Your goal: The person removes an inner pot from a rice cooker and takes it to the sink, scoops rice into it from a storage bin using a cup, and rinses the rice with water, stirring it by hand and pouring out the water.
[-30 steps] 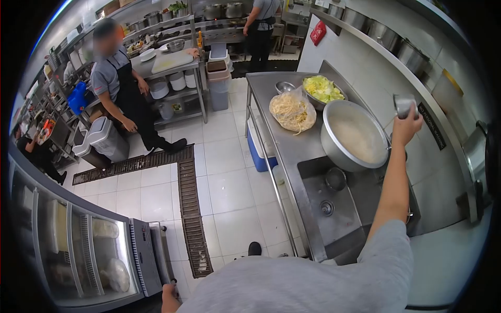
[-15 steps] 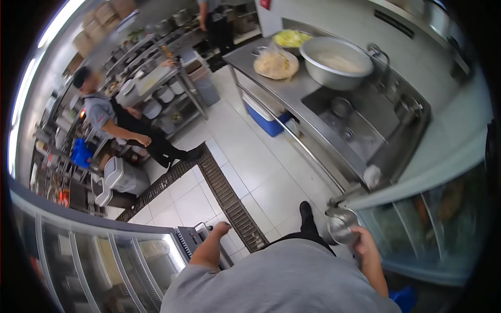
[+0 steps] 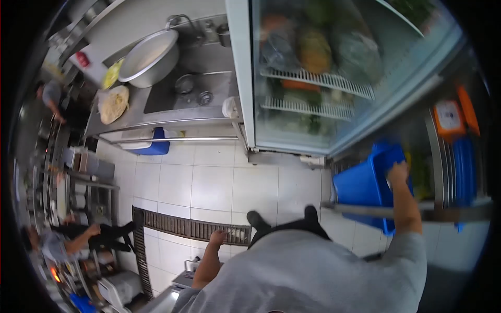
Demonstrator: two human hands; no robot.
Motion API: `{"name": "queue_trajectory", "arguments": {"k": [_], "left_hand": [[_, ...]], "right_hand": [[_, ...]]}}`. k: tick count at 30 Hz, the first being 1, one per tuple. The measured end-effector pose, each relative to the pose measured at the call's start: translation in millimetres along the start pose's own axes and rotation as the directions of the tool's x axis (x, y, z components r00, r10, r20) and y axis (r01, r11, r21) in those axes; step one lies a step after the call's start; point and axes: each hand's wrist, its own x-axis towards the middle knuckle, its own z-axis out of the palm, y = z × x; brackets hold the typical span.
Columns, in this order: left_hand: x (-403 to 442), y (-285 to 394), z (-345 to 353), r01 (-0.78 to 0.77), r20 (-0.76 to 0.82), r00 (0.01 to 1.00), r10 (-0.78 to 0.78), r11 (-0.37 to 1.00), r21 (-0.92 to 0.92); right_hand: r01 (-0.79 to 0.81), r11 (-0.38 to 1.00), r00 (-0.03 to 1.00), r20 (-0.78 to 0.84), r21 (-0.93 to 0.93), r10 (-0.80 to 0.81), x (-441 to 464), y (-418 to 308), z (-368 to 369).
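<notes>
My right hand (image 3: pixel 398 174) is closed and reaches over the blue bin (image 3: pixel 360 182) at the right. A bit of something shiny shows beneath it, but most of what it grips is hidden inside the bin. My left hand (image 3: pixel 217 238) hangs over the floor near the drain grate (image 3: pixel 182 223); its fingers are small and blurred. The large metal bowl (image 3: pixel 156 68) with pale contents stands beside the sink (image 3: pixel 209 83). Near it are the bag of pale strips (image 3: pixel 113 106) and the cut greens (image 3: pixel 111 74).
A glass-door fridge (image 3: pixel 313 94) with produce stands ahead. At the right is a metal rack (image 3: pixel 443 211) with an orange-and-white item (image 3: pixel 450 117). One co-worker (image 3: pixel 68 242) is at the lower left, another (image 3: pixel 52 99) at the upper left. A blue cooler (image 3: pixel 154 147) sits under the counter.
The view has turned right, bringing the fridge and blue bin into sight. My right hand has moved with the metal pot from the sink side to the bin, where the pot is mostly hidden.
</notes>
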Motion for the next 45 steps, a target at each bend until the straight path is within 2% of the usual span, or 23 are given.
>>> {"name": "queue_trajectory", "arguments": {"k": [2, 3, 4, 5, 6, 7, 8, 9, 11, 16, 17, 20, 22, 24, 27, 30, 33, 36, 37, 40, 41, 44, 45], "left_hand": [[14, -2, 34, -0.095, -0.044, 0.994, 0.1, 0.99, 0.107], [19, -12, 53, -0.122, -0.092, 0.986, 0.136, 0.983, 0.14], [20, -10, 75, -0.135, -0.131, 0.975, 0.182, 0.943, 0.304], [15, 3, 86, -0.107, -0.168, 0.964, 0.206, 0.879, 0.464], [5, 0, 101, -0.042, -0.189, 0.962, 0.198, 0.788, 0.614], [7, -18, 120, -0.052, -0.245, 0.948, 0.202, 0.861, 0.506], [15, -30, 135, -0.074, -0.299, 0.93, 0.212, 0.908, 0.413], [3, -24, 150, -0.011, -0.329, 0.932, 0.154, 0.917, 0.398], [-17, -28, 186, 0.087, -0.342, 0.939, 0.043, 0.931, 0.355], [-16, -92, 232, 0.284, -0.271, 0.942, -0.201, 0.904, 0.319], [-4, -139, 234, 0.19, -0.226, 0.971, -0.077, 0.824, 0.534], [-36, -112, 234, 0.492, -0.278, 0.861, -0.426, 0.837, 0.241], [-46, -108, 234, 0.502, -0.384, 0.841, -0.382, 0.815, 0.288], [-48, -98, 233, 0.559, -0.33, 0.802, -0.497, 0.82, 0.121], [-31, -128, 235, 0.608, -0.33, 0.781, -0.53, 0.765, 0.213], [-26, -129, 242, 0.486, -0.308, 0.861, -0.404, 0.833, 0.266], [-27, -107, 246, 0.483, -0.334, 0.845, -0.417, 0.864, 0.142], [-34, -103, 239, 0.466, -0.275, 0.846, -0.457, 0.884, -0.037], [-40, -100, 238, 0.461, -0.343, 0.845, -0.411, 0.884, 0.075], [-77, -71, 221, 0.438, -0.294, 0.871, -0.395, 0.894, 0.096], [-77, -90, 217, 0.364, -0.349, 0.888, -0.3, 0.921, 0.135], [-73, -113, 193, 0.289, -0.374, 0.912, -0.17, 0.913, 0.289], [-74, -116, 181, 0.31, -0.31, 0.922, -0.233, 0.924, 0.226]], "right_hand": [[0.116, 0.941, 0.99, 0.117, -0.318, -0.082, 49, 21, 72], [0.224, 0.832, 0.974, 0.148, -0.508, -0.172, 70, 29, 106], [0.37, 0.576, 0.909, 0.156, -0.729, -0.387, 67, 25, 107], [0.363, 0.767, 0.909, 0.021, -0.529, -0.416, 90, 36, 153], [0.401, 0.882, 0.892, -0.116, -0.247, -0.438, 112, 47, 198], [0.47, 0.882, 0.857, -0.249, 0.02, -0.451, 133, 56, 238], [0.399, 0.885, 0.915, -0.173, 0.239, -0.365, 143, 52, 264], [0.255, 0.912, 0.965, -0.029, 0.322, -0.259, 144, 31, 279], [0.114, 0.904, 0.977, 0.119, 0.412, -0.177, 147, 8, 309], [0.032, 0.849, 0.953, 0.241, 0.527, -0.186, 178, -31, 373], [0.026, 0.84, 0.947, 0.256, 0.543, -0.195, 184, -39, 382], [0.007, 0.819, 0.931, 0.294, 0.573, -0.214, 199, -45, 407], [-0.01, 0.816, 0.922, 0.322, 0.578, -0.217, 204, -44, 414], [-0.017, 0.814, 0.918, 0.332, 0.58, -0.217, 210, -42, 415], [-0.034, 0.804, 0.909, 0.353, 0.594, -0.222, 214, -40, 413], [-0.064, 0.778, 0.899, 0.374, 0.626, -0.227, 216, -47, 409], [-0.105, 0.723, 0.894, 0.383, 0.683, -0.232, 221, -50, 402], [-0.185, 0.615, 0.899, 0.385, 0.766, -0.21, 223, -57, 381], [-0.2, 0.581, 0.905, 0.376, 0.789, -0.199, 222, -61, 373], [-0.246, 0.43, 0.917, 0.352, 0.869, -0.188, 215, -74, 333], [-0.259, 0.369, 0.923, 0.341, 0.893, -0.179, 210, -78, 316], [-0.31, 0.161, 0.934, 0.332, 0.937, -0.136, 189, -80, 261], [-0.325, 0.082, 0.936, 0.333, 0.942, -0.117, 178, -78, 242]]}}
